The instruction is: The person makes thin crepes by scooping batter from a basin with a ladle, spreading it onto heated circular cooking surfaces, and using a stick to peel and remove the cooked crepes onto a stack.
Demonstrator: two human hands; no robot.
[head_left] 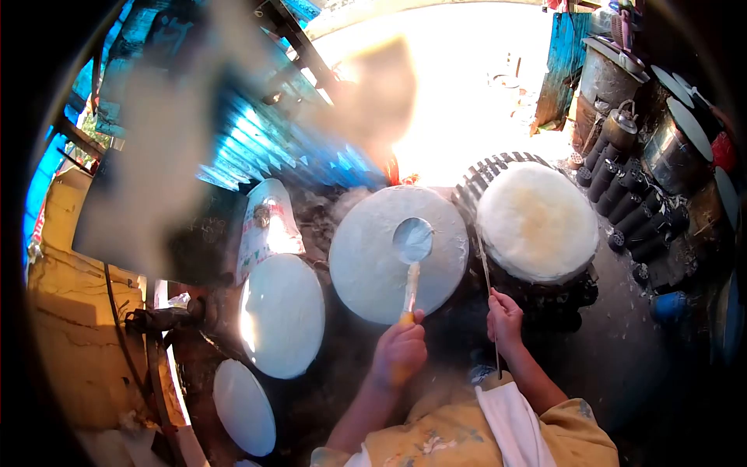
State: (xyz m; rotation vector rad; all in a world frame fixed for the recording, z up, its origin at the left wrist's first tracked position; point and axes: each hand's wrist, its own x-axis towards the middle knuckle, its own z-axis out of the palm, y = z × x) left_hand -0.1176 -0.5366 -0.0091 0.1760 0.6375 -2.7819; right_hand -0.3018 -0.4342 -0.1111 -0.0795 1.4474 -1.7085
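Note:
My left hand (401,352) is closed around the handle of a ladle (412,243). The ladle's round bowl rests on or just over a white, batter-like round sheet (366,261) in the middle. My right hand (506,317) grips a thin stick (485,265), whose upper end reaches the left edge of a second round. That second round (537,222) is puffy and white with a yellowish centre, and it sits on a dark stove. Whether the stick touches it, I cannot tell.
Two white discs (284,315) (244,406) stand at the left, near a white bag (268,218). Dark cylindrical briquettes (634,202) line the right, below a metal drum (611,74). A blue container (669,306) is at lower right. Steam and blurred shapes cover the upper left.

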